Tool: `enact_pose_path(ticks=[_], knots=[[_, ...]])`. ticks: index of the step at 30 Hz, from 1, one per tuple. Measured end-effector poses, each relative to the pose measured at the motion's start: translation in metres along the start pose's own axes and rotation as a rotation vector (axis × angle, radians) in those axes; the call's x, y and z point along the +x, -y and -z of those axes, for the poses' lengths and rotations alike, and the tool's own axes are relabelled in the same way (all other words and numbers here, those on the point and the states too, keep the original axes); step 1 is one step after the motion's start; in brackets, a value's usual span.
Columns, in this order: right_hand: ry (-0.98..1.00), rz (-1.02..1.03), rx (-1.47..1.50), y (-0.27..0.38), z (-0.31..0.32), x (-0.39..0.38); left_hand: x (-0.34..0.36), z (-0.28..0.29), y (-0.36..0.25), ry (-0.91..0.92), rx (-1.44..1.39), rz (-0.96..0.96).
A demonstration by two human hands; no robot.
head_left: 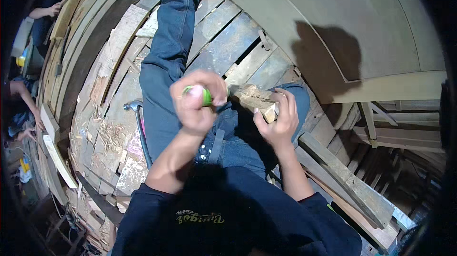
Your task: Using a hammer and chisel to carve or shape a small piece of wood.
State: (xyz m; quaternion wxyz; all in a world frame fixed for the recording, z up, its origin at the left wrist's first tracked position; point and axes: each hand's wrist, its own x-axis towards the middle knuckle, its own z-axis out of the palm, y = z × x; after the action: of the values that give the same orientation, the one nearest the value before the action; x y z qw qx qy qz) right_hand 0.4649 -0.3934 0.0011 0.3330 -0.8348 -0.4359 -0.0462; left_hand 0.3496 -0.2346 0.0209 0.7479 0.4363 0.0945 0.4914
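Observation:
My left hand (199,101) is closed round the green handle (205,96) of a hand tool that looks like a chisel. Its short metal end points right, toward a rough, splintered block of wood (257,98), and appears to meet it or nearly so. The hand is slightly blurred, and the fingers hide most of the handle. My right hand (282,120) grips the block from its right side, thumb on the near end, above my bent leg. The block's top is gouged and torn, with a paler cut face near the thumb.
A hammer (134,106) lies beside my outstretched leg (173,32). Wood shavings (113,137) and offcuts litter the plank floor at left. Curved timbers (102,13) rise beyond them, with other people behind. A large panel (381,22) stands at upper right; a beam (350,182) lies at lower right.

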Motion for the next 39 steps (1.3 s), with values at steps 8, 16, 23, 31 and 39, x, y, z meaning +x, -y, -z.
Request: enact_pose_path(ticks=[8,16,23,31,39], knots=[[0.012,-0.006,-0.034,0.001,0.004,-0.005,-0.015,0.016,0.037,-0.083,0.109,0.113],[0.01,-0.006,-0.022,0.008,-0.002,0.001,-0.027,0.009,0.04,0.072,0.332,0.133],[0.008,-0.04,-0.03,0.0,0.001,-0.004,-0.007,0.015,0.011,-0.062,-0.054,0.001],[0.069,-0.049,-0.087,0.013,-0.006,0.002,-0.023,0.02,0.042,-0.005,0.338,0.072],[0.054,-0.108,-0.139,0.019,-0.005,0.002,-0.002,0.006,0.024,-0.004,0.037,-0.022]])
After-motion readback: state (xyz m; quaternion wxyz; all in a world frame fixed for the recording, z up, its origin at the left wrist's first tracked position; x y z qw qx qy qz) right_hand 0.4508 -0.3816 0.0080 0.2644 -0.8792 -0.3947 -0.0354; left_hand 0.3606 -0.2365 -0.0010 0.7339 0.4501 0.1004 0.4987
